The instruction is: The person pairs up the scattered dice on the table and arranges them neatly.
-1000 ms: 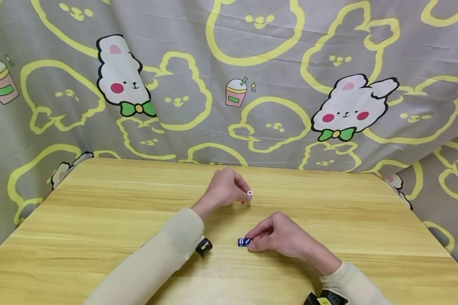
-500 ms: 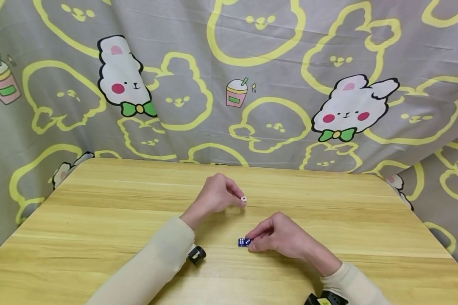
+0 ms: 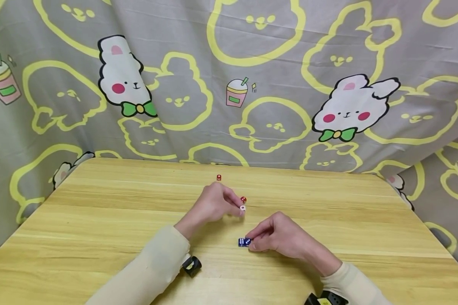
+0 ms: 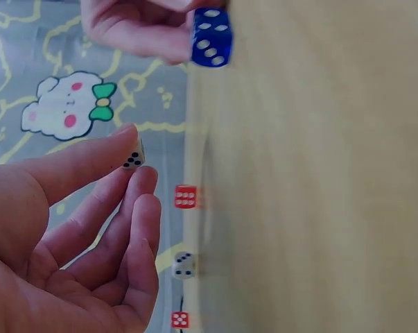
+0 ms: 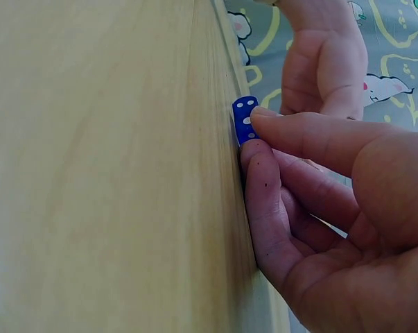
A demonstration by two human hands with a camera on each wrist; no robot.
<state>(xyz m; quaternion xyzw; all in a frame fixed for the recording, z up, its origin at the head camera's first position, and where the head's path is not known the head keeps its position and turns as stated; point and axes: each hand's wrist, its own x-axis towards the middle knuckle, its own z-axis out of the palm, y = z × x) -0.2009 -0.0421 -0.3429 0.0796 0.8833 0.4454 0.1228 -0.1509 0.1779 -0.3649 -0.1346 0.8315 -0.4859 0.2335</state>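
Note:
Between thumb and index finger, my left hand pinches a white die above the table. Just behind it in the head view sits a red die. My right hand is lower on the table, its thumb and fingertips gripping a blue die. Directly to the left, another blue die touches or nearly touches that one. In the right wrist view the blue dice appear lined up at the fingertips.
Toward the table's back edge rests a second red die. The left wrist view also shows a white die on the table between two red ones, hidden in the head view. A patterned curtain hangs behind the wooden table.
Carrying the white die, my left hand has come nearer and slightly left, toward the blue dice. Both red dice now show clearly behind it. My right hand has stayed in place.

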